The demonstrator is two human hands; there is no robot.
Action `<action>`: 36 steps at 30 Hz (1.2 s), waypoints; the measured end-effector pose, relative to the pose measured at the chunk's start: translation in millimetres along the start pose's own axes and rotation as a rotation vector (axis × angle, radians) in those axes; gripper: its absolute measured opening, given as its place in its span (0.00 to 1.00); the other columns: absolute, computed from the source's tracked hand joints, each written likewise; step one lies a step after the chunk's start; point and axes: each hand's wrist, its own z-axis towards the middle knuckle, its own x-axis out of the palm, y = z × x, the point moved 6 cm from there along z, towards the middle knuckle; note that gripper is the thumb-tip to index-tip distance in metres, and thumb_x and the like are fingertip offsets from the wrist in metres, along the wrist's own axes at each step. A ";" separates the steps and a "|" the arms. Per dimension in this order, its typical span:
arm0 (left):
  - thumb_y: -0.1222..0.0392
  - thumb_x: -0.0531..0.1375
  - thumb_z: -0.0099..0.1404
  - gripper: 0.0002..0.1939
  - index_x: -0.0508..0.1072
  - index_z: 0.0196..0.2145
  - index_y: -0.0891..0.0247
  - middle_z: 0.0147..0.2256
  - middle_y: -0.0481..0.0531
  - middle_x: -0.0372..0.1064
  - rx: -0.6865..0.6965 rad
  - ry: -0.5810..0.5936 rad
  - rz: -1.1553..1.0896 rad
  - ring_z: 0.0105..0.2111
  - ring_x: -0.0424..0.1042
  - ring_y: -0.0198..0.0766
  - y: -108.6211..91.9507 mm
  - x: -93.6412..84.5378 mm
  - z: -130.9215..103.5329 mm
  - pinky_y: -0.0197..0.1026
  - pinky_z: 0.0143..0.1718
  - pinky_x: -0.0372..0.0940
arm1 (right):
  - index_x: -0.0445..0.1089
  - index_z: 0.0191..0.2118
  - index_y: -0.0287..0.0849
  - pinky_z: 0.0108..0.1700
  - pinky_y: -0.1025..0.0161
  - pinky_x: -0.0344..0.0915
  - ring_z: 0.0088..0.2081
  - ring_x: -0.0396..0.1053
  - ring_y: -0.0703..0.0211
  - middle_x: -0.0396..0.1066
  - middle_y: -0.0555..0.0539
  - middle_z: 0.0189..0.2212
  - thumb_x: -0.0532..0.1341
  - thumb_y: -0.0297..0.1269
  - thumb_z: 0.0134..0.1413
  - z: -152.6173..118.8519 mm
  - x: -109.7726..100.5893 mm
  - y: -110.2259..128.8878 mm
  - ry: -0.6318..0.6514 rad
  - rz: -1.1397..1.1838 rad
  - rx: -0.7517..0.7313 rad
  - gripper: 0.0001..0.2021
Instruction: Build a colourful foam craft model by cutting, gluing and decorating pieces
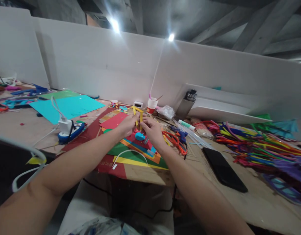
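Between my two hands, above the middle of the table, is a folded yellow strip (141, 116) that looks like paper, bent into an angular frame. My left hand (129, 125) pinches its left leg. The fingers of my right hand (151, 129) close on its right leg. Just below my hands lies a small blue cut-out shape (140, 136) on a stack of coloured sheets. Red paper (114, 121) lies beside my left hand, and green paper (117, 150) shows nearer to me. A white curved strip (130, 150) rests across the front of the stack.
Orange-handled scissors (176, 142) lie right of my right hand, near a glue stick (186, 124). Farther right are a black phone (224, 169) and a heap of pipe cleaners (258, 140). A paper cup (152, 105) and a bottle (187, 105) stand behind. A power strip (70, 132) sits left.
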 end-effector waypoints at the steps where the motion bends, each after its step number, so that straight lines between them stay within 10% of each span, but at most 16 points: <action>1: 0.58 0.51 0.72 0.15 0.74 0.42 0.71 0.28 0.54 0.74 -0.007 0.023 -0.007 0.20 0.69 0.30 1.7 2.4 -0.9 0.32 0.20 0.62 | 0.70 0.26 0.42 0.23 0.66 0.59 0.20 0.62 0.65 0.68 0.52 0.21 0.60 0.47 0.51 0.5 -0.4 -1.0 -0.003 0.011 0.002 0.13; 10: 0.46 0.56 0.68 0.22 0.75 0.44 0.70 0.32 0.57 0.76 -0.023 0.153 -0.019 0.25 0.72 0.33 6.6 14.6 -8.9 0.33 0.25 0.65 | 0.71 0.27 0.42 0.23 0.66 0.57 0.20 0.60 0.65 0.65 0.53 0.19 0.60 0.49 0.51 2.7 -4.0 -4.3 -0.010 0.003 -0.006 0.14; 21: 0.60 0.56 0.68 0.12 0.77 0.40 0.70 0.37 0.60 0.77 0.062 0.156 -0.014 0.34 0.75 0.37 9.9 7.4 -2.8 0.35 0.33 0.68 | 0.71 0.27 0.42 0.27 0.64 0.56 0.24 0.60 0.63 0.67 0.51 0.22 0.58 0.48 0.56 -1.3 -4.4 5.4 -0.020 -0.153 -0.070 0.15; 27: 0.53 0.57 0.67 0.15 0.76 0.38 0.69 0.30 0.56 0.75 0.067 0.166 0.108 0.27 0.73 0.35 4.9 4.6 -2.4 0.34 0.29 0.65 | 0.70 0.37 0.41 0.40 0.59 0.64 0.37 0.66 0.57 0.70 0.44 0.37 0.60 0.47 0.54 -3.8 -29.4 31.3 -0.270 -0.303 -0.219 0.13; 36: 0.39 0.61 0.61 0.24 0.74 0.34 0.67 0.26 0.55 0.73 -0.053 0.463 0.242 0.26 0.73 0.37 27.0 19.2 -13.7 0.37 0.29 0.65 | 0.64 0.33 0.46 0.14 0.63 0.57 0.11 0.56 0.65 0.60 0.58 0.15 0.61 0.53 0.52 3.2 -16.1 4.0 0.015 0.152 0.095 0.15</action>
